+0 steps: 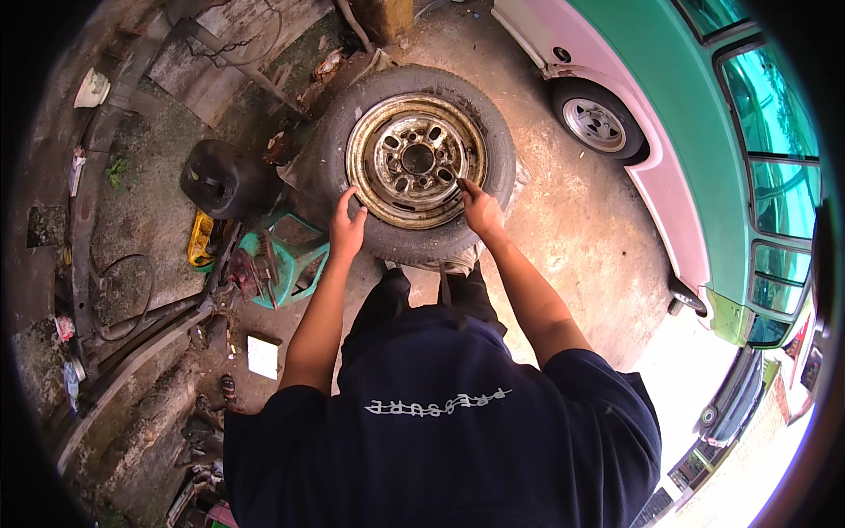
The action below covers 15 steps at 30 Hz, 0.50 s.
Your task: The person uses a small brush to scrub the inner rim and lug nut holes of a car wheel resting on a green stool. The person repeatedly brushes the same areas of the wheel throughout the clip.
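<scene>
A worn tyre (pixel 499 150) lies flat in front of me, mounted on a rusty, dirt-stained steel wheel rim (pixel 380 198) with a round centre hole and several smaller holes. At the rim's lower left, my left hand (pixel 347 227) rests on the tyre's sidewall with thumb and forefinger apart, holding nothing. On the lower right, my right hand (pixel 481 213) is closed around a short dark object (pixel 461 184) whose tip points at the rim. Most of that object is hidden in my fingers, so its kind cannot be made out.
A green plastic stool (pixel 290 264) with tools on it stands left of the tyre, near a dark rounded tank (pixel 224 179) and a yellow container (pixel 202 238). A green and pink van (pixel 656 189) is parked to the right. A white square (pixel 262 356) lies on the floor.
</scene>
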### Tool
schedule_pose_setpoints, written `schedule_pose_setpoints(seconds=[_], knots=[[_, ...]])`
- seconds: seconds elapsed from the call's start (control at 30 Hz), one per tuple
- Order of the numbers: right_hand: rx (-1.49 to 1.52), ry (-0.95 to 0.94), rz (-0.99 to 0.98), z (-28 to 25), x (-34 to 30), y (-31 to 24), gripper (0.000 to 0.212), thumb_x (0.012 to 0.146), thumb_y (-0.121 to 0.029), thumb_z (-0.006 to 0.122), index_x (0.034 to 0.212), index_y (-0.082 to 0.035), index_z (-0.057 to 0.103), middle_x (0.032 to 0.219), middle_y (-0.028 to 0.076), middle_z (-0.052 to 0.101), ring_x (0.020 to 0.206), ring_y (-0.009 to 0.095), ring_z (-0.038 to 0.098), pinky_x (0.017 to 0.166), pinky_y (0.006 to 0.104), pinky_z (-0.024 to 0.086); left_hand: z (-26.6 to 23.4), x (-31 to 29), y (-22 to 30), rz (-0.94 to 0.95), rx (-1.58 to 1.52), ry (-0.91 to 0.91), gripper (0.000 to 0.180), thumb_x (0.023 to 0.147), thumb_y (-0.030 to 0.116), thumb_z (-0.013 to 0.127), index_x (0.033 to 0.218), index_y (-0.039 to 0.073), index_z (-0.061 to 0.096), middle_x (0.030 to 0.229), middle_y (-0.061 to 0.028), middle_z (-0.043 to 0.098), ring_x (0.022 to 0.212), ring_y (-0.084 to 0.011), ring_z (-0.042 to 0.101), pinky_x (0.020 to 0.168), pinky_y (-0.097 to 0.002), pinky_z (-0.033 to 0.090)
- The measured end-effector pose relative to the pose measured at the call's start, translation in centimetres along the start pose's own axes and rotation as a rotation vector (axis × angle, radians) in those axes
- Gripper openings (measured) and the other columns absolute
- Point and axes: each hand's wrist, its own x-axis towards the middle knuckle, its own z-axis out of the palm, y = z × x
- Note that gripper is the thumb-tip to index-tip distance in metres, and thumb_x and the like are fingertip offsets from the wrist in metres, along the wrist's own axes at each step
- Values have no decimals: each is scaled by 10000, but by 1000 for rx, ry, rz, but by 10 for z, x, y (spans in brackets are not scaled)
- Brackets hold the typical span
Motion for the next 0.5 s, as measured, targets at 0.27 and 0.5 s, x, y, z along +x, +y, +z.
schedule_pose_setpoints(seconds=[0.27, 0.5], knots=[[220, 52, 71, 26, -4, -12, 410, 938, -361, 502, 1335, -277, 559, 1132, 228, 646, 1084, 413, 600, 944, 472, 469, -13, -9, -18, 10, -21, -64, 470, 891, 124, 613, 1342, 59, 497, 1358, -169, 530, 1278, -325, 485, 1063, -390, 366], [131, -7, 80, 15, -5, -19, 410, 943, -361, 499, 1338, -266, 557, 1160, 223, 637, 1097, 400, 598, 939, 476, 472, -8, -1, -19, -8, 2, -97, 471, 895, 127, 608, 1347, 62, 492, 1365, -165, 528, 1284, -323, 482, 1059, -392, 370]])
